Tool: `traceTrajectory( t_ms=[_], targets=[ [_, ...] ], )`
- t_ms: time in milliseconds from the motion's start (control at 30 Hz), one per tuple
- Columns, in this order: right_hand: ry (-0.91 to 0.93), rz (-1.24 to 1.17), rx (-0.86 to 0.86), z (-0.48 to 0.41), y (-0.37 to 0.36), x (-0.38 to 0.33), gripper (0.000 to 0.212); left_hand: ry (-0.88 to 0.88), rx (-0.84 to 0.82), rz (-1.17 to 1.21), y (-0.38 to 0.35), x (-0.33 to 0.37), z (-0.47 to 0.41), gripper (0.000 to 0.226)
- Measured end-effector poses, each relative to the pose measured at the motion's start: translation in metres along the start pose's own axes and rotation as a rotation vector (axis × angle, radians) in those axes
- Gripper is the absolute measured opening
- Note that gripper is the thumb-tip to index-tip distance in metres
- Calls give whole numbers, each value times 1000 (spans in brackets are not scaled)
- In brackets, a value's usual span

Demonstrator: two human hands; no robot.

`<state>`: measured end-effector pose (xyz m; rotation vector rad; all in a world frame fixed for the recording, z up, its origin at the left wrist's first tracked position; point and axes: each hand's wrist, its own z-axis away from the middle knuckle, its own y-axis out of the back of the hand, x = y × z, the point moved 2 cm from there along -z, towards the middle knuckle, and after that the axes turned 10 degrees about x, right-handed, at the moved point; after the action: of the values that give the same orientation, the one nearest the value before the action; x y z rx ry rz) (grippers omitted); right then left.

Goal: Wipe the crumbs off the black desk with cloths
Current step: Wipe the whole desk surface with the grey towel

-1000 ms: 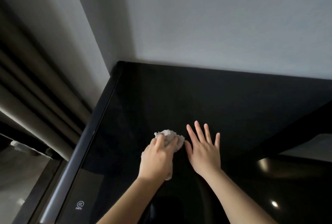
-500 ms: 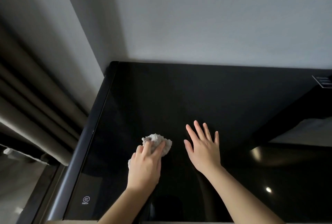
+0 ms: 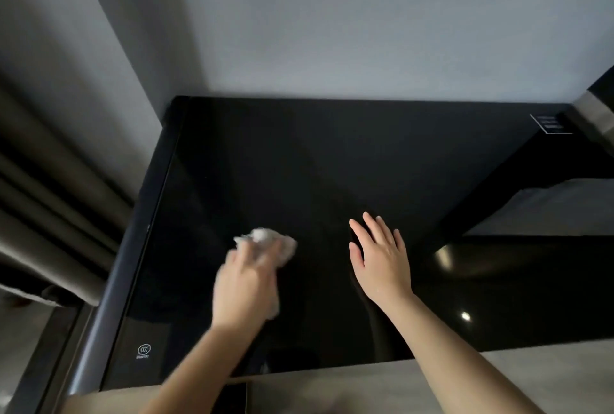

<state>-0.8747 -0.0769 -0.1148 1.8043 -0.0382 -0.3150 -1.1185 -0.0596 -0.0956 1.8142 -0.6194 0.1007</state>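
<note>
While my left grip (image 3: 244, 284) clamps around the crumpled white cloth (image 3: 269, 240) on the black surface (image 3: 332, 154), my right grip (image 3: 382, 262) rests flat to its right, fingers straight and slightly apart.

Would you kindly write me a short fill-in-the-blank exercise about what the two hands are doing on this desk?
1. The left hand grips a crumpled white ____.
2. The right hand rests open on the desk and holds ____.
3. The desk's glossy top is ____ in colour.
Missing words: cloth; nothing; black.
</note>
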Motion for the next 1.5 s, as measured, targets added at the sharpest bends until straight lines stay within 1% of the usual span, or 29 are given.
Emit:
traceTrajectory(
  t_ms=[33,67,100,133,267,333,433,500,567,633,733,800,867,933,1000,1067,1133,1167,1233,1267,1300,1333,1400,1467,1500],
  targets=[
    [-5,2,6,3,1,4,47,137,48,-14,4,-12,-9,54],
    [-15,5,14,7,1,8,47,237,74,-24,6,-14,-14,49],
    [-26,4,22,9,1,9,47,262,73,-35,5,-8,-16,46],
    [-37,-1,29,11,1,9,46,216,59,-35,0,4,-14,46],
    [-60,-25,-5,19,5,9,48,-98,-58,94,-19,60,19,49],
    [-58,-25,-2,29,10,14,48,-190,-111,148,-22,72,37,53],
    [-70,-13,39,50,17,23,47,-321,-149,158,-18,80,55,56],
    [-101,-4,54,62,18,23,47,-366,-160,139,-12,82,63,59],
    [-153,8,64,69,19,17,47,-355,-169,107,-7,82,68,60],
    [-211,37,38,73,19,7,48,-332,-156,60,0,74,73,60],
    [-274,51,-19,77,17,-11,52,-215,-117,3,15,40,77,62],
    [-272,42,-34,80,17,-27,53,-81,-75,-49,29,7,76,60],
    [-262,41,-68,83,15,-43,53,77,-13,-107,45,-29,75,51],
    [-236,47,-99,86,14,-59,54,253,52,-171,62,-65,76,46],
    [-181,47,-110,91,12,-75,55,402,108,-215,75,-95,79,47],
    [-120,34,-114,97,10,-85,55,519,164,-218,79,-101,83,47],
    [-80,24,-100,101,7,-89,53,560,189,-199,75,-80,87,47],
    [-68,24,-94,102,7,-90,53,525,171,-190,71,-64,91,48],
    [-60,17,-81,103,5,-89,52,359,118,-190,63,-42,101,47],
    [-56,16,-74,102,6,-89,52,269,108,-189,62,-43,103,46],
    [-49,21,-76,102,5,-88,52,216,113,-191,64,-52,100,45],
    [-39,27,-76,102,5,-87,52,228,125,-203,66,-66,95,43],
    [-19,27,-64,102,6,-82,51,400,157,-237,71,-90,80,43],
    [14,13,-57,103,8,-78,50,572,160,-229,74,-96,66,45],
    [22,0,-56,104,9,-76,50,624,150,-209,74,-95,59,46]
  ],
)
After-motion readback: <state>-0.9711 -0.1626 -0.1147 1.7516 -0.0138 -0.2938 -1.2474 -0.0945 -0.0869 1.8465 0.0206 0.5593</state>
